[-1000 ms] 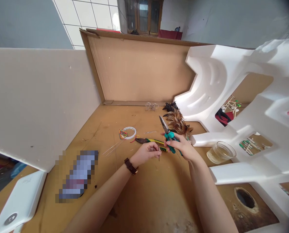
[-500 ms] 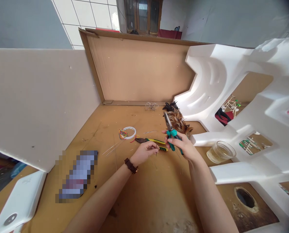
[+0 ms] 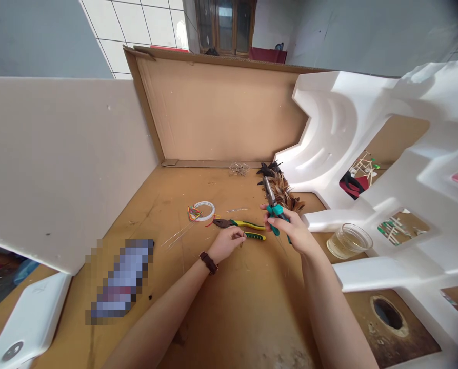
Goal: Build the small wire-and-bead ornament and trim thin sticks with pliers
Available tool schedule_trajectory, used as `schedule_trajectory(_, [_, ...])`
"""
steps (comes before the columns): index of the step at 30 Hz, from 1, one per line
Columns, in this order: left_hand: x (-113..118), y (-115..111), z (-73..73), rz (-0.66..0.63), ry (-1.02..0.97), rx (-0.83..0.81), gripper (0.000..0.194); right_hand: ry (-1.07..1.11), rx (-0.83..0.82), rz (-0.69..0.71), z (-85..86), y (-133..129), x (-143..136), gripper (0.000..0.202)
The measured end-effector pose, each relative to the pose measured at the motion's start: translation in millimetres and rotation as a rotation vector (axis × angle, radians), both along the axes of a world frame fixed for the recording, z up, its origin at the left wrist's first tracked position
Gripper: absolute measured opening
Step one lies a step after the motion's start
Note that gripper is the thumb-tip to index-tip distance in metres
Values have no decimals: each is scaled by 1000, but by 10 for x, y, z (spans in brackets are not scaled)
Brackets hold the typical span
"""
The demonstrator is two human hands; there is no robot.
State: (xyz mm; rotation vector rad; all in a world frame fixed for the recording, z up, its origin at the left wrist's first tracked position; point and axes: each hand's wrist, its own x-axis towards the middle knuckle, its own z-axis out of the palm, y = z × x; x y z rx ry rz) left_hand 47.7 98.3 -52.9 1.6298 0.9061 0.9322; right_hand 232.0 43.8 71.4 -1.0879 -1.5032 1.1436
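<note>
Right hand (image 3: 296, 233) is closed around the teal-handled pliers (image 3: 275, 209), nose up and pointing far, right in front of the brown feathers (image 3: 286, 193). Left hand (image 3: 226, 243) pinches a small thin piece (image 3: 241, 244) between thumb and finger, too small to make out. Just past those fingertips, the yellow-and-green pliers (image 3: 247, 224) lie on the table (image 3: 232, 307), handles stretching right into the gap between the hands. Far left of them, there's the white ring (image 3: 212, 211) with colored threads (image 3: 193, 213), thin wires (image 3: 175, 237) nearer. At the far edge sits a wire tangle (image 3: 239, 169), by the cardboard (image 3: 229, 118). Over on the right, white foam (image 3: 367, 266) hems in the working arm, with a glass of liquid (image 3: 347, 242) beside it. Near left, a pixelated object (image 3: 124, 277) and a white device (image 3: 32, 318), both well apart from the hands.
</note>
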Motion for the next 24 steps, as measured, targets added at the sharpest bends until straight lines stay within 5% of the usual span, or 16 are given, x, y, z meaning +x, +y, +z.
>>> schedule_trajectory(5, [-125,-78,433,-81,-136,-283,28,-135,-16,45,22,-11,55,21])
schedule_trajectory(11, [-285,-269,965,-138,-133,-326,30,-381,-32,164,8,4,139,13])
schedule_trajectory(24, [-256,-342,992,-233,-71,-337,29,-448,-92,331,2,2,106,19])
